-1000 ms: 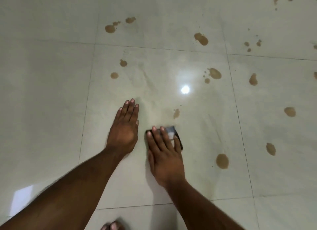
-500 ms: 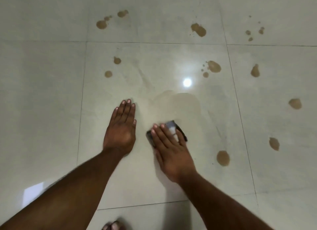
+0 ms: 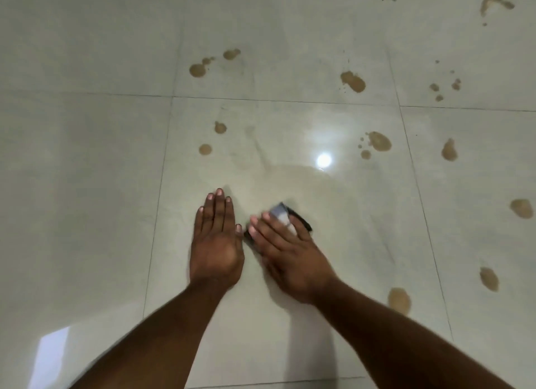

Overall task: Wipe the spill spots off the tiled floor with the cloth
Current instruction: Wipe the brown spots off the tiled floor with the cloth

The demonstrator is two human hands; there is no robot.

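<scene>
The right hand's fingers [image 3: 262, 227] lie straight and close together, pressing flat on a small folded cloth [image 3: 282, 216] whose pale top and dark edge show past the fingertips; the right hand [image 3: 290, 251] is a little blurred. Just beside it, the left hand [image 3: 216, 243] rests palm down on the tiled floor [image 3: 87, 185], fingers straight and together, thumb tip almost touching the cloth. A faint wet smear [image 3: 298, 182] spreads beyond the cloth. Brown spill spots [image 3: 380, 141] dot the tiles farther out, one [image 3: 399, 301] near the right forearm.
</scene>
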